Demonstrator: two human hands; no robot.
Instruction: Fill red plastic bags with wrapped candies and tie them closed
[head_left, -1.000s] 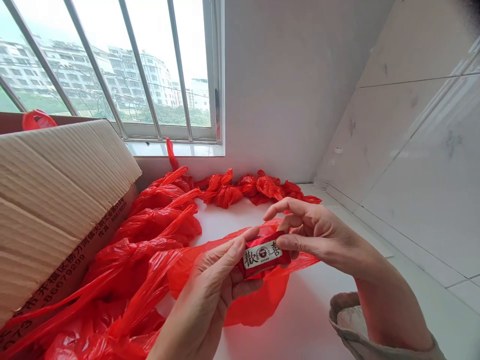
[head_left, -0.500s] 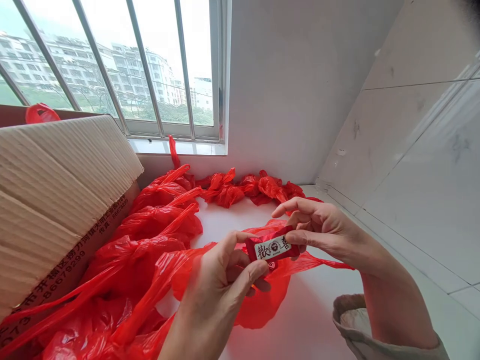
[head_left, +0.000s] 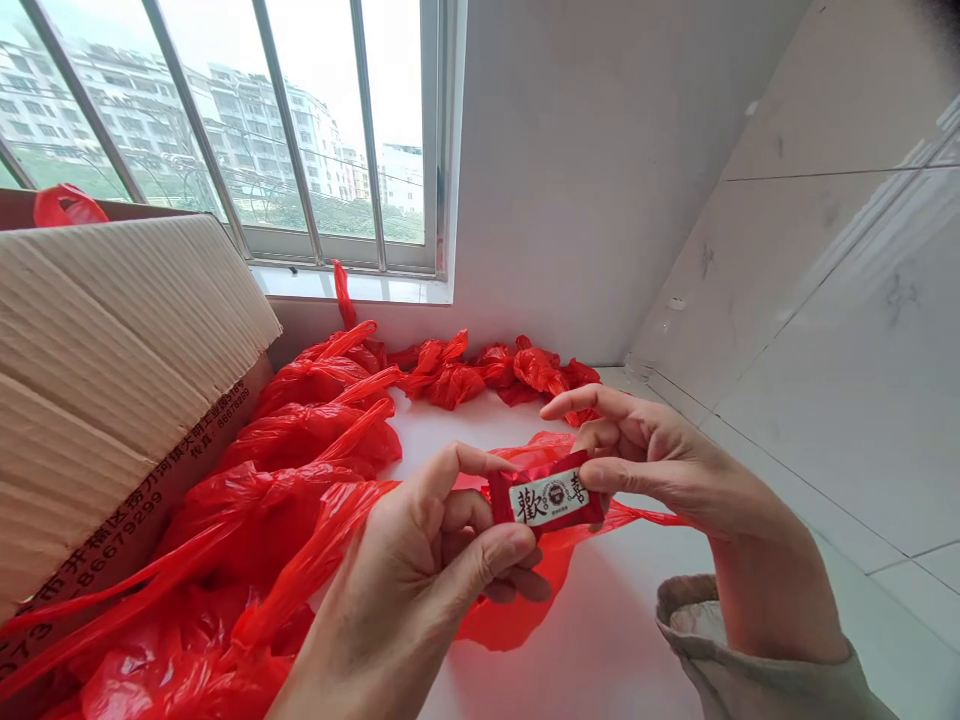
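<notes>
Between my two hands is a small wrapped candy (head_left: 553,502), its wrapper dark red with a white label and black Chinese characters. My left hand (head_left: 442,545) grips its left end between thumb and fingers. At the other end, my right hand (head_left: 637,445) pinches it with the thumb on top and the index finger stretched out above. Below and behind the candy lies an open red plastic bag (head_left: 517,610), partly covered by my hands; whether anything is inside it I cannot tell.
Several filled red plastic bags (head_left: 322,435) crowd the left of the white surface (head_left: 615,640), and smaller knotted ones (head_left: 450,375) line the wall at the back. A cardboard box (head_left: 135,350) stands at left, below a barred window (head_left: 300,130). Tiled wall (head_left: 847,300) rises at right.
Both hands still hold the candy in nearly the same place. My left hand has shifted slightly left, and the view has moved a little.
</notes>
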